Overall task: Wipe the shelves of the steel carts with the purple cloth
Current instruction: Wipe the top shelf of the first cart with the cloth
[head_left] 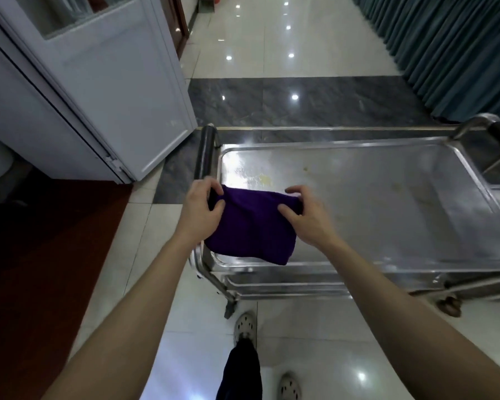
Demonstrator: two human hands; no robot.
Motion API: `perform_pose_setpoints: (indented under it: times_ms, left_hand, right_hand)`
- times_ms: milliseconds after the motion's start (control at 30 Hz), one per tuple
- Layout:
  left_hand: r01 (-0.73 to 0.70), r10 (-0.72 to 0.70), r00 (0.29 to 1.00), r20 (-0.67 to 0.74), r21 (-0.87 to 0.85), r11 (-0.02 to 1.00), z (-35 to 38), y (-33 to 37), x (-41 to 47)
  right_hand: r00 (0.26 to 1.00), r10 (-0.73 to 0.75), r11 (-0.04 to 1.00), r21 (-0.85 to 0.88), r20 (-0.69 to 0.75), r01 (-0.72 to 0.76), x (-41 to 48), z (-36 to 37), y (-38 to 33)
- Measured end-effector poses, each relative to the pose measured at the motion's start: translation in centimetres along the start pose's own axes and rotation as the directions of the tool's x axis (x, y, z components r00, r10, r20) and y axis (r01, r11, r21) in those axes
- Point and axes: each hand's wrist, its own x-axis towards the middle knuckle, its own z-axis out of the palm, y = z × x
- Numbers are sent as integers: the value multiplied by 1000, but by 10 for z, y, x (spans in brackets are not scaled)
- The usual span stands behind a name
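A steel cart [387, 203] stands in front of me, its top shelf shiny with a few small yellowish spots. The purple cloth [253, 229] hangs folded above the shelf's near left corner. My left hand [204, 210] pinches the cloth's upper left corner between thumb and fingers. My right hand [306, 213] pinches the upper right corner the same way. A lower shelf [286, 287] shows under the near edge of the top one.
A white door [113, 90] stands open at the left, close to the cart's left handle [205, 151]. Green curtains [456, 44] run along the right. Glossy tiled floor stretches beyond the cart. My feet in perforated clogs [245, 327] stand just before the cart.
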Motion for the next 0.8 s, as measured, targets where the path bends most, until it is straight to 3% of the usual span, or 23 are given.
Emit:
perform_pose_setpoints:
  times_ms: [233,333,433,567,667,800]
  left_hand:
    - [40,-46,998,50,123,992,60,-6,-24]
    - [37,-87,979,185,262,964,69,-12,-15]
    - [-107,51,989,138,437,893,69,-23,-8]
    - [-152,195,981,-6,601,785,56,-36,22]
    - [-53,100,994,-35,649,759,45,-48,62]
    - [64,-113,993,44,607,792,47,-67,90]
  right_hand:
    - [991,86,992,-82,-105,-95,-13,-1,45]
    - [984,176,920,-352,-13,-169,-5,13,60]
    - [979,190,815,-568,77,-113,-13,44,79]
    - [986,160,774,-626,48,-96,-11,88,89]
    - [988,151,730,-675,12,-103,1,118,90]
    - [986,168,653,-751,19,-97,0,144,105]
